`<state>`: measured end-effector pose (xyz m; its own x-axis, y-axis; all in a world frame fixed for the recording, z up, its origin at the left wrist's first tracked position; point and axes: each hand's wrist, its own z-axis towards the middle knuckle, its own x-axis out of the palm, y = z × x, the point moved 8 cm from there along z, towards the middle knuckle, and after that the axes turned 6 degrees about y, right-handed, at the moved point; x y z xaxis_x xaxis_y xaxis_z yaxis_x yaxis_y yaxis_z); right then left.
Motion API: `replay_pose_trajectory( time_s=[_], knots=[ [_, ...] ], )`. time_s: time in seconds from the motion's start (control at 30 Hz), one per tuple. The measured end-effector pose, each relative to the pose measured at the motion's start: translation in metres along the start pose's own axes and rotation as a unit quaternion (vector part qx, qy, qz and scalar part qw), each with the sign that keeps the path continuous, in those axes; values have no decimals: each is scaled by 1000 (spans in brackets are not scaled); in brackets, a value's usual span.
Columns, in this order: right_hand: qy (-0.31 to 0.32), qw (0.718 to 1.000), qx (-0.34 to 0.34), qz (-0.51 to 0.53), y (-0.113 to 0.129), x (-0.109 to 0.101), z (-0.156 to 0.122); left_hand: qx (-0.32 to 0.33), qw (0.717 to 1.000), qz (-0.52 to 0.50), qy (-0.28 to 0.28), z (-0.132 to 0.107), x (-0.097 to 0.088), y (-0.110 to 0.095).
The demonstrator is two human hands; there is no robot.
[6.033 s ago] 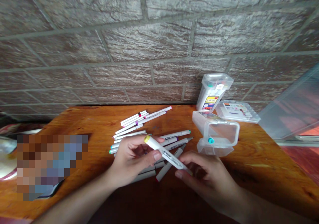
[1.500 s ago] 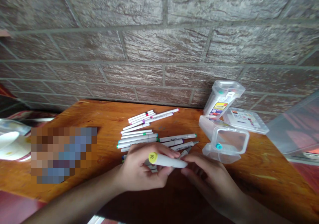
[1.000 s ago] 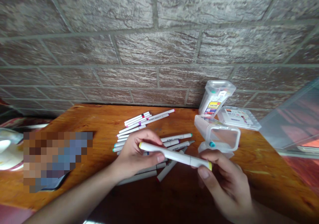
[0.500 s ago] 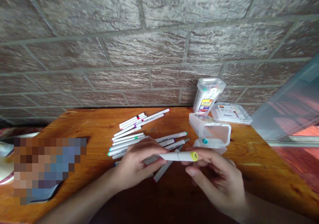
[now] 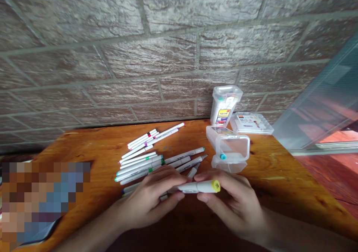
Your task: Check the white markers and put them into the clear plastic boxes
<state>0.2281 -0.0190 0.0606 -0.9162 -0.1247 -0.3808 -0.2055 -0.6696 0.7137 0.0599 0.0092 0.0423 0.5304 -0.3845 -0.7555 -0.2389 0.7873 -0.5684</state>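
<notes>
A white marker (image 5: 200,186) with a yellow end is held level between both hands above the table's near side. My left hand (image 5: 158,192) pinches its left part with thumb and fingers, hiding that end. Around the right part close the thumb and fingers of my right hand (image 5: 235,198), just short of the yellow end. Behind the hands lie several white markers (image 5: 183,154) with coloured ends, some partly covered by my left hand. Another group of markers (image 5: 144,138) is spread farther back on the left.
An open clear plastic case (image 5: 233,137) lies on its side, a teal-ended marker (image 5: 223,156) inside. Behind it stand a filled clear marker box (image 5: 223,104) and a flat white case (image 5: 251,123). A pixelated phone (image 5: 41,240) lies left on the wooden table (image 5: 92,147). A brick wall rises behind.
My right hand has moved in from beside the yellow end and closed on the marker. Both hands and the marker sit slightly lower in view; the camera has turned a little right.
</notes>
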Motion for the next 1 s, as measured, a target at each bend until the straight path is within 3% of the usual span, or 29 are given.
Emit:
replay_pose_trajectory(
  time_s=[0.2, 0.53, 1.0],
  knots=[
    [-7, 1000, 20, 14, -6, 1, -3, 0, 999, 11, -32, -1, -4, 3],
    [52, 996, 75, 10, -19, 14, -7, -20, 995, 0, -99, -1, -16, 8],
    [86, 994, 66, -24, -21, 21, -9, 44, 986, 36, -157, -5, -28, -6]
  ],
)
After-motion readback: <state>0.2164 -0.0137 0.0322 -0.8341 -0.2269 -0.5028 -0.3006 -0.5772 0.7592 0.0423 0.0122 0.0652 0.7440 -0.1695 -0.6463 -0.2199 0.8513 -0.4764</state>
